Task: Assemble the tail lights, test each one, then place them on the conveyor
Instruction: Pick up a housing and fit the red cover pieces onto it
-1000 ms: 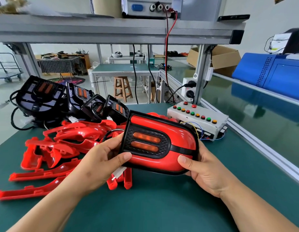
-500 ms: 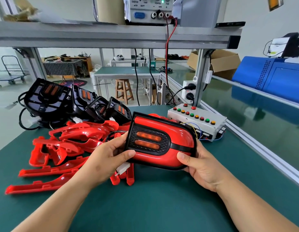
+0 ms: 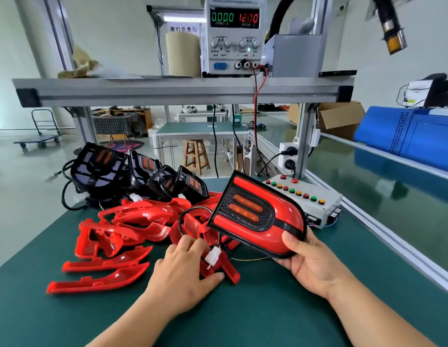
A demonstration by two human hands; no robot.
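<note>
Testing seems next: the plug [image 3: 213, 255] should be taken by its body, not its wire, and led to the test box [image 3: 305, 196]. The right hand [image 3: 315, 261] grips the tail light [image 3: 255, 216] by its lower end, tilted above the table [image 3: 268, 309]. The left hand [image 3: 183, 269] hovers palm down at the plug; whether it pinches it cannot be told.

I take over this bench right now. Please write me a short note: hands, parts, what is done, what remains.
Right hand grips the assembled tail light by its end, raised over the table.
Left hand is at its white plug; grip unclear.
Red shells and black lamp units lie on the table's left.
Done: this one assembled.
Left: plug in, test, put on conveyor, build the rest.
</note>
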